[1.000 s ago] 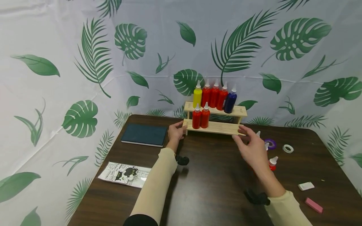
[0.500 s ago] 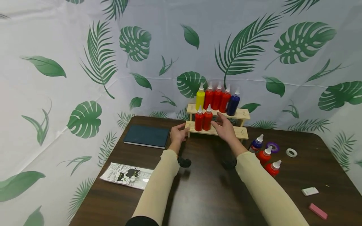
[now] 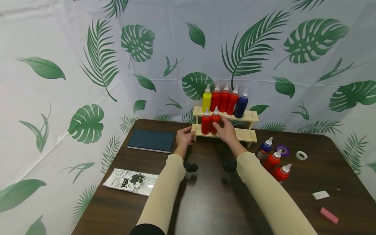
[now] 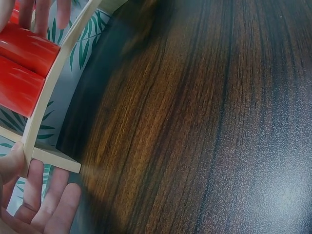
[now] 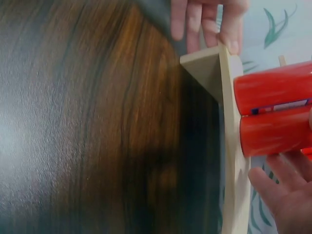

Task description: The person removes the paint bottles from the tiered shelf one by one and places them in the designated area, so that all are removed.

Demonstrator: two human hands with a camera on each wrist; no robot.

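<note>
A two-tier wooden rack (image 3: 245, 134) stands at the back of the table. On its lower shelf two red squeeze bottles stand side by side, the left bottle (image 3: 205, 124) and the right bottle (image 3: 214, 118). My left hand (image 3: 183, 138) holds the shelf's left end, and in the left wrist view its thumb and fingers (image 4: 33, 187) lie on opposite faces of the board. With thumb and fingers my right hand (image 3: 227, 131) holds the right red bottle from its right side. In the right wrist view that bottle (image 5: 268, 132) touches its neighbour, and the thumb is mostly cut off.
A yellow bottle (image 3: 207, 101), several red ones and a dark blue bottle (image 3: 241, 107) fill the upper shelf. To the right are a blue bottle (image 3: 264, 148), two red bottles, tape rolls (image 3: 301, 155) and erasers (image 3: 329, 215). Leftward lie a notebook (image 3: 151, 140) and a packet (image 3: 129, 181).
My right hand has moved left from the rack's right end to the right red bottle and taken hold of it. The left hand stays on the shelf's left end.
</note>
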